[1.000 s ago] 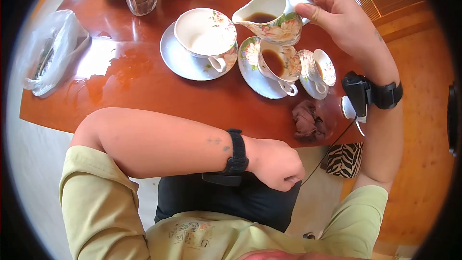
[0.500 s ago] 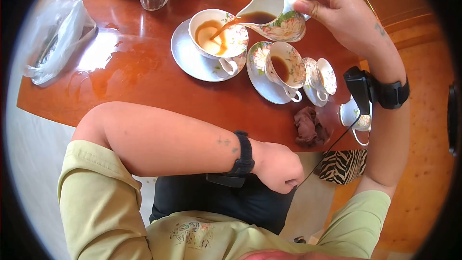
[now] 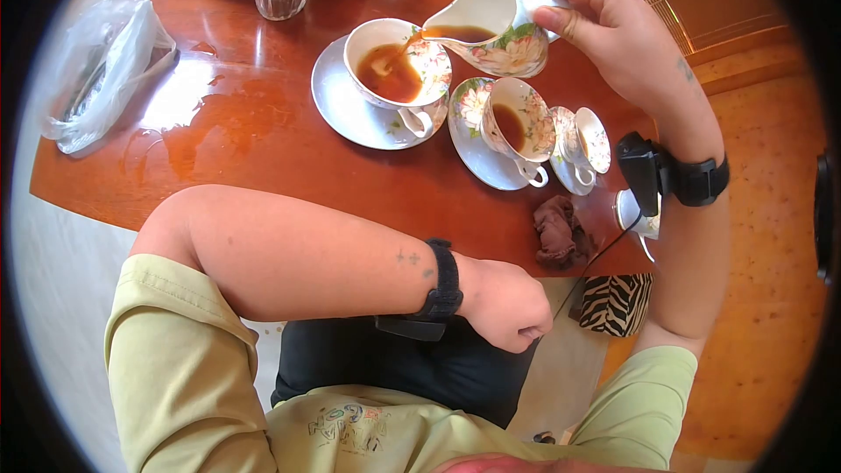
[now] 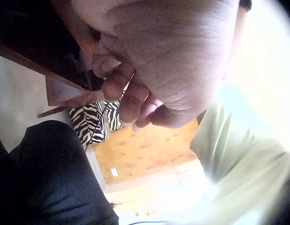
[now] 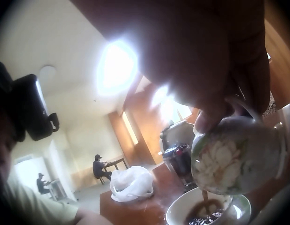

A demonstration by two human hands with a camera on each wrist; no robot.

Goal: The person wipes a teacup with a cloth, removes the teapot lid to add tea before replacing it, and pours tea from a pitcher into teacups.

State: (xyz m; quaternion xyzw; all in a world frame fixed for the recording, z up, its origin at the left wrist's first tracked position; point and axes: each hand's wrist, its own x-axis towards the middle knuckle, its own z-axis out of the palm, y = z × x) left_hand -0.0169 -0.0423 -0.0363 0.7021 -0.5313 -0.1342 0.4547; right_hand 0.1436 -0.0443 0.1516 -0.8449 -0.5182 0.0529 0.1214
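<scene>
Two hands at different work: right hand (image 3: 613, 31) grips the floral jug (image 3: 491, 31), tipped and pouring tea into the far cup (image 3: 394, 61) on the worktop (image 3: 263, 131), left hand (image 3: 508, 302) curled empty below the edge — levelling the jug likely comes next.

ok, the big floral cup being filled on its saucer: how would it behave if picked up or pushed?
The big cup looks like thin glazed china, so probably fragile and slick. It holds dark liquid well below the rim, so likely somewhat heavier and apt to slosh. It sits loose on a smooth saucer, so a push might slide it rather than tip it.
</scene>
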